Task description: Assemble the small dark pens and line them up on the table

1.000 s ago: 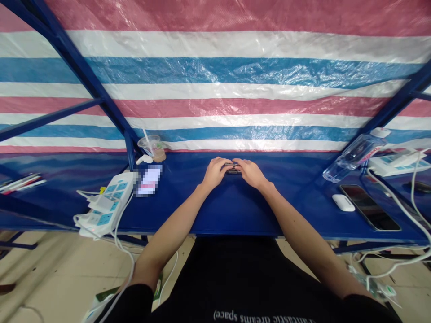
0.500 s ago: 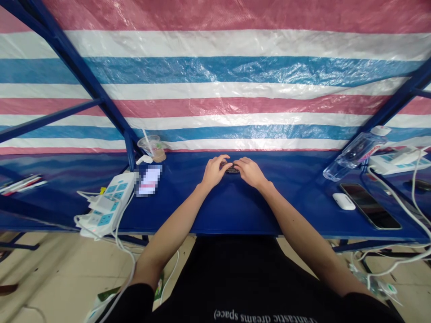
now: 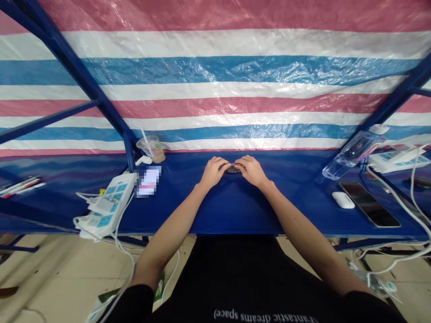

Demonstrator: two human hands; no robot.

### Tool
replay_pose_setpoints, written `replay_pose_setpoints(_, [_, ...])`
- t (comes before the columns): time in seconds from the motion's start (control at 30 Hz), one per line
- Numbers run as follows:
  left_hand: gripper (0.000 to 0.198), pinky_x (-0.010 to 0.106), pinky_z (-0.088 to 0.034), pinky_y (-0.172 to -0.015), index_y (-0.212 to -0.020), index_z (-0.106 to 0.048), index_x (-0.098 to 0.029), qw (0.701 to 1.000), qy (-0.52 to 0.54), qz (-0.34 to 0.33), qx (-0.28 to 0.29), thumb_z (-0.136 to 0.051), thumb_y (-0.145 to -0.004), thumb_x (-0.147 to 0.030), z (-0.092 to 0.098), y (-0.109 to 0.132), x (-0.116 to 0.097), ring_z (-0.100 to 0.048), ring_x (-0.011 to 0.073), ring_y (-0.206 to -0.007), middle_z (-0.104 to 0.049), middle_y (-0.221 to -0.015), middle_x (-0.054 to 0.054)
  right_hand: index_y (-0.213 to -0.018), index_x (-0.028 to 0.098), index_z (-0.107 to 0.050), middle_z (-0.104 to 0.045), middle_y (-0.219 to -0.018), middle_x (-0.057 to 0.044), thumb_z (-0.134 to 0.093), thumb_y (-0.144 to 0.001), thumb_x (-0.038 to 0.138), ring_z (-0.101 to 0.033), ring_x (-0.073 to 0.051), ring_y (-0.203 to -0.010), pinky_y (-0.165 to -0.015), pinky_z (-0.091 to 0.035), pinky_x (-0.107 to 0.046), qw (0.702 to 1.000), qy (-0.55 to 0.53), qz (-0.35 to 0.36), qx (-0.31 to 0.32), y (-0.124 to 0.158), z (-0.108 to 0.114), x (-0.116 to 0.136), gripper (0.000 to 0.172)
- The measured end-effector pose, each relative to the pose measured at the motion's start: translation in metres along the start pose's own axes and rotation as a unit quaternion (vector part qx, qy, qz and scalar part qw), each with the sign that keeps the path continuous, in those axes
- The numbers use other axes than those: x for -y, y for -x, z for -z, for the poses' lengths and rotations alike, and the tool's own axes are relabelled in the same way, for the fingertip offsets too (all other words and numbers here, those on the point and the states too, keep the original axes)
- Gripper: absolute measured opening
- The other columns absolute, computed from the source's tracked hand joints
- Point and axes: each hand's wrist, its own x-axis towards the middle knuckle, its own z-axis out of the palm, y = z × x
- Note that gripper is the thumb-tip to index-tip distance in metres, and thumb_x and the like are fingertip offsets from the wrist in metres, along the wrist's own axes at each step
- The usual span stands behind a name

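Note:
A small dark object sits between my two hands at the far middle of the blue table. My left hand grips its left end with curled fingers. My right hand grips its right end the same way. Most of the object is hidden by my fingers, so I cannot make out what it is.
A plastic cup with a straw and a white power strip with cables lie at the left. A water bottle, a white earbud case and a black phone lie at the right. Blue frame posts stand on both sides.
My hands have barely shifted on the small dark object; the fingers have moved slightly. The view has drifted a little.

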Motion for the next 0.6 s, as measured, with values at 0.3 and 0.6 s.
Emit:
replay_pose_setpoints(0.3, [0.016, 0.038, -0.048, -0.092, -0.101, -0.069, -0.022, 1.000, 0.012, 0.003, -0.016, -0.059, -0.104, -0.034, -0.0004, 0.0004, -0.0014, -0.062, 0.0229, -0.095, -0.075, -0.100, 0.004, -0.103, 0.022, -0.075, -0.074, -0.098, -0.009, -0.059, -0.104, 0.023, -0.060, -0.027, -0.093, -0.089, -0.050, -0.040, 0.999, -0.022, 0.004, -0.031, 0.0018, -0.0003, -0.0002, 0.016])
replay_pose_setpoints(0.6, [0.021, 0.037, -0.048, -0.093, -0.101, -0.070, -0.022, 1.000, 0.012, -0.005, -0.011, -0.066, -0.101, -0.043, -0.0003, 0.0001, -0.0021, -0.062, 0.0231, -0.096, -0.075, -0.101, 0.004, -0.102, 0.022, -0.075, -0.074, -0.099, -0.009, -0.061, -0.103, 0.023, -0.061, -0.027, -0.093, -0.087, -0.052, -0.040, 0.999, -0.030, 0.014, -0.039, 0.0032, -0.0038, 0.0000, 0.014])
